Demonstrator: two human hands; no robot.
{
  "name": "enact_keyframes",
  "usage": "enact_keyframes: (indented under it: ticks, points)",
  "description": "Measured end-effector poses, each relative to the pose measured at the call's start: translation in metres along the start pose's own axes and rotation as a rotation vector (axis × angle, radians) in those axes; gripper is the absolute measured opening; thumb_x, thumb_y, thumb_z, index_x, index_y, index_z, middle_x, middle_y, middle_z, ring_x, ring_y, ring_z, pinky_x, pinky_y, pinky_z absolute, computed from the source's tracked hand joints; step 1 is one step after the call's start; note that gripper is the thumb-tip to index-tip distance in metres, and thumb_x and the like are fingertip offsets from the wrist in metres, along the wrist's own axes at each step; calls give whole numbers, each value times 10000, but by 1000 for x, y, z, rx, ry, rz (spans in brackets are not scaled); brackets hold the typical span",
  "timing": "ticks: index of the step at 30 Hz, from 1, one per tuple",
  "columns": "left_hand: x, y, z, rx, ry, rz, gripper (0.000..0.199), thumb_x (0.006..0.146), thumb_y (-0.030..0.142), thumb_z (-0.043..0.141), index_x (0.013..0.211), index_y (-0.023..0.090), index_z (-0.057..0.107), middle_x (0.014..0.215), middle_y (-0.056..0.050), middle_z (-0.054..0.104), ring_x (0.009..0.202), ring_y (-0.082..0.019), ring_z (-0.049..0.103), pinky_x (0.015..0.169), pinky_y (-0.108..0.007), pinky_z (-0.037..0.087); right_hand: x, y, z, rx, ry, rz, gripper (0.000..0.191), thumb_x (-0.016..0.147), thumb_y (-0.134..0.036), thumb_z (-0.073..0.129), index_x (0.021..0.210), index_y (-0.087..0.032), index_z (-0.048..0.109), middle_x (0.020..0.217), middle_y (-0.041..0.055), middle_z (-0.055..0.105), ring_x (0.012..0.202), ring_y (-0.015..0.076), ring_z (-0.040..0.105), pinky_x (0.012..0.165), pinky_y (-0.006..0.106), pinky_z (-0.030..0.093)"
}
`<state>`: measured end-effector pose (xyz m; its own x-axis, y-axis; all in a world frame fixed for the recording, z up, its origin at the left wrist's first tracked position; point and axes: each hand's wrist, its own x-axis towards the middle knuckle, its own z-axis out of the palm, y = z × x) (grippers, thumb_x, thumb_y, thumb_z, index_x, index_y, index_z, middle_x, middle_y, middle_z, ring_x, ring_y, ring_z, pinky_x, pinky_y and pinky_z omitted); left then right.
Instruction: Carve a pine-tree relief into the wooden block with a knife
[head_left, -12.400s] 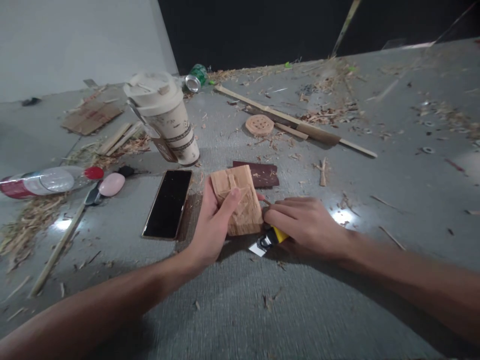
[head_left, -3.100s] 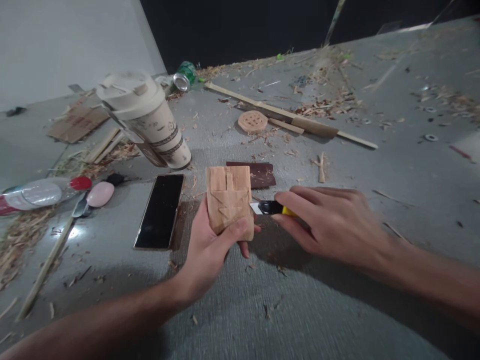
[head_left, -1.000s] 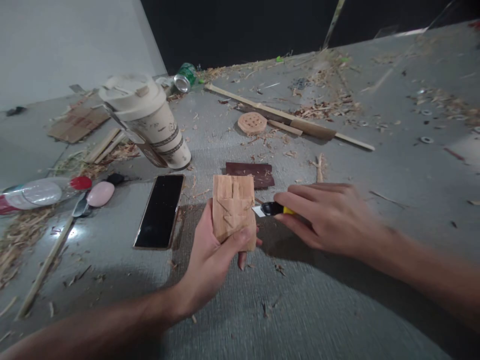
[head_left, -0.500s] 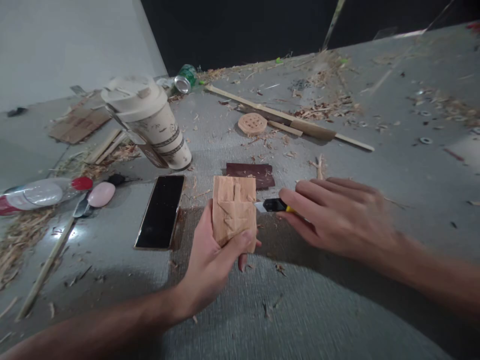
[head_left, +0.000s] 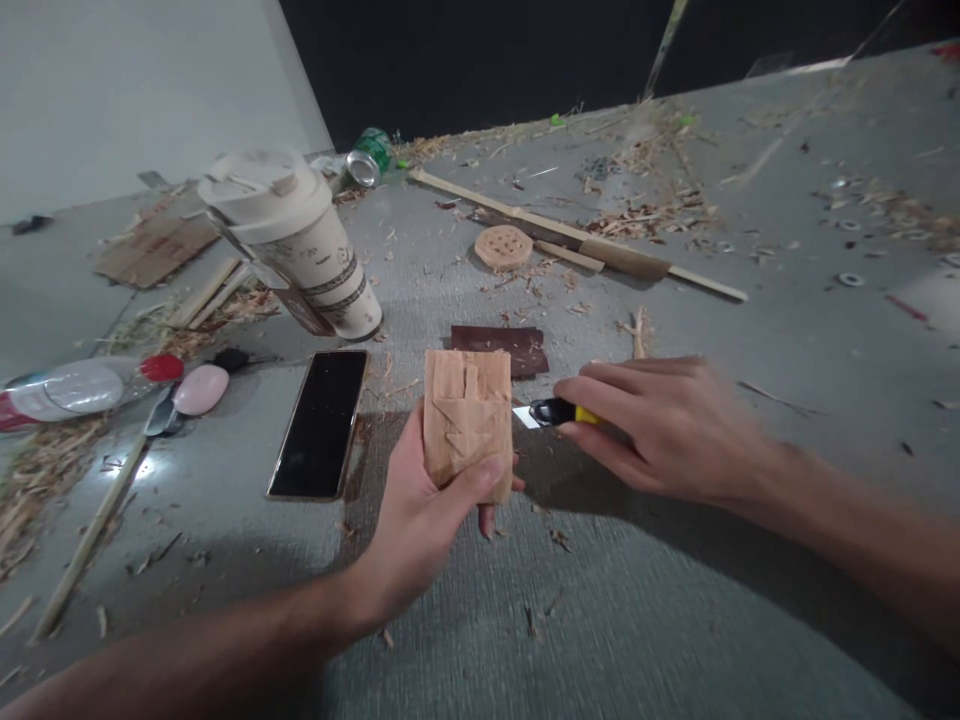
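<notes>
My left hand [head_left: 431,510] grips a small carved wooden block [head_left: 466,425], thumb on its lower face and the other fingers mostly hidden behind it. Stepped and angular cuts mark the block's face. In my right hand [head_left: 652,420] is a black and yellow utility knife [head_left: 553,412], its blade pointing left, close beside the block's right edge. Whether the blade touches the wood I cannot tell. A dark brown strip [head_left: 525,350] lies on the surface just behind the block.
To the left lie a phone [head_left: 319,425], a plastic bottle [head_left: 75,388] and a pink oval object [head_left: 201,389]. A lidded cup [head_left: 322,260] stands behind the phone. Further back are a green can [head_left: 369,158], a round carved piece [head_left: 502,247], long wooden sticks [head_left: 540,222] and scattered shavings.
My right hand has turned slightly, showing more of the knife's yellow part and blade. The knife has shifted slightly right, while the block stays nearly in place in my left hand.
</notes>
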<state>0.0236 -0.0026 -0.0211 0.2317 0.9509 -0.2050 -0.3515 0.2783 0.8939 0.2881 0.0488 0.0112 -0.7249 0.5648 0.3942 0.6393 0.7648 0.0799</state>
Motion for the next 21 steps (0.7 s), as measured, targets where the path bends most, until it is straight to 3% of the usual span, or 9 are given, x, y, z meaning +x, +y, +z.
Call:
enact_keyframes:
  ticks: [5, 10, 15, 21]
  points:
    - [0, 1, 1, 3, -2, -9, 594, 948, 310, 945, 1341, 212, 510, 990, -58, 822, 776, -216, 857, 451, -153, 572, -2, -1, 1, 51, 47, 26, 269, 1195, -359, 465, 1068, -215, 654, 832, 8, 715, 635, 164, 631, 600, 337, 387]
    - [-1, 6, 6, 82, -22, -19, 516, 942, 295, 914, 1267, 203, 523, 961, -26, 762, 736, -180, 816, 449, -150, 560, -2, -11, 4, 257, 142, 188, 212, 1129, -444, 633, 1054, -246, 620, 724, -45, 640, 558, 136, 539, 565, 314, 383]
    - [-2, 7, 10, 200, -76, -22, 414, 959, 283, 862, 1209, 199, 542, 889, 40, 661, 587, -54, 577, 490, -156, 568, 2, -23, 10, 346, 165, 223, 65, 1080, -314, 622, 1051, -255, 618, 745, -39, 679, 556, 135, 559, 553, 310, 391]
    - [0, 3, 8, 260, -87, -19, 382, 957, 274, 841, 1190, 215, 544, 947, 28, 640, 624, -73, 582, 493, -180, 578, 2, -28, 15, 365, 177, 259, 94, 1022, -190, 598, 1005, -280, 619, 783, -29, 752, 616, 149, 675, 577, 304, 430]
